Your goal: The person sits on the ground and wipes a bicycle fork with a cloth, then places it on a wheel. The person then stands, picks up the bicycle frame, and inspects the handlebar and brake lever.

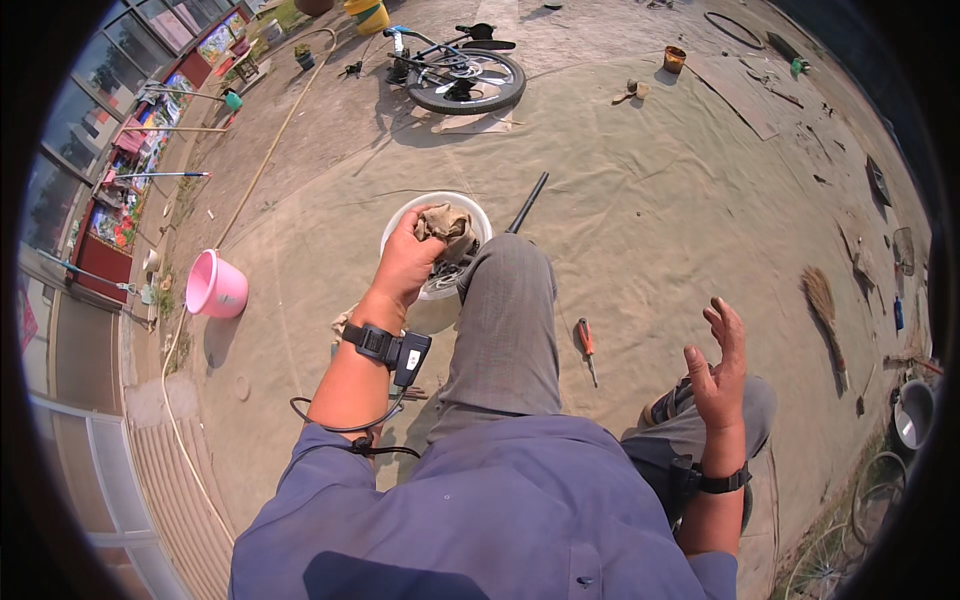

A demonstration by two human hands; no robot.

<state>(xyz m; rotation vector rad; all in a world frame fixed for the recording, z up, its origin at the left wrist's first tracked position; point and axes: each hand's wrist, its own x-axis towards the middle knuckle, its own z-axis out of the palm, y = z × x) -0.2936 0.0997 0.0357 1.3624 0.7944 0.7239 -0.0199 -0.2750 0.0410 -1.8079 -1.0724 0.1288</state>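
My left hand [407, 256] grips a crumpled, dirty tan rag [445, 225]. It is over a round white tub [397, 217], whose dark and metallic contents show only in part below the rag. My right hand [721, 371] is raised above my right knee, fingers apart and nothing in it. On the ground cloth between my legs lies a screwdriver [586, 341] with an orange and black handle, its tip pointing towards me. A black tube [529, 201] rests just beyond my left knee, which partly hides the tub.
A bicycle [465, 79] lies on its side ahead. At left stand a pink bucket [225, 285] and a long hose [274, 142]. To the right are a straw broom [821, 307] and a metal basin [915, 412]. A rusty can [674, 60] stands farther off.
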